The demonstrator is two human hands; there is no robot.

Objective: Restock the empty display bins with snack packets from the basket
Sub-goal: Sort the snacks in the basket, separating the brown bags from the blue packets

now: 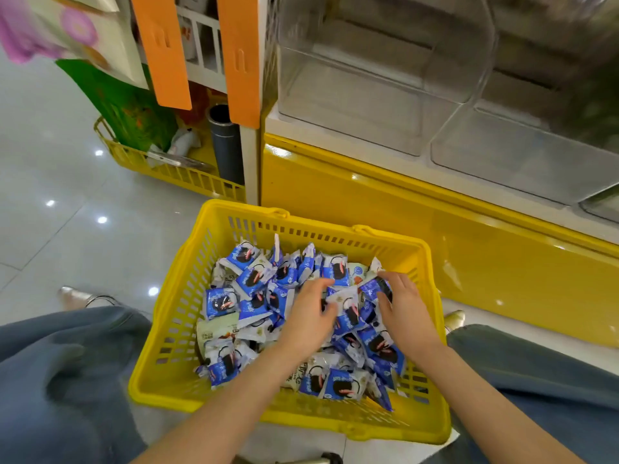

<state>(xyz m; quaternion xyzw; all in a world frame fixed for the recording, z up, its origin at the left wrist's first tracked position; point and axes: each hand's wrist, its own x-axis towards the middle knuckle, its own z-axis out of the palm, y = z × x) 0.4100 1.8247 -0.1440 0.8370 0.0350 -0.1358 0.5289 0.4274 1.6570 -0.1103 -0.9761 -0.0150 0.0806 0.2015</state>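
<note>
Snack packets (253, 278) under left hand (310, 316), right hand (403, 309); grip unclear.

Glossy foil packets (221, 303), perforated plastic basket (174, 333), clear plastic bins (351, 105).

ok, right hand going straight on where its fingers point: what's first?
The right hand meets the blue packets at its fingertips at once; beyond them, probably the basket far wall, depth unclear.

Two yellow baskets (174, 329) stand at 6 and 10 o'clock, and two orange strips (160, 45) hang at 11. At least three clear display bins (351, 105) sit at 1 o'clock. Several dozen blue snack packets (251, 276) lie heaped.
</note>
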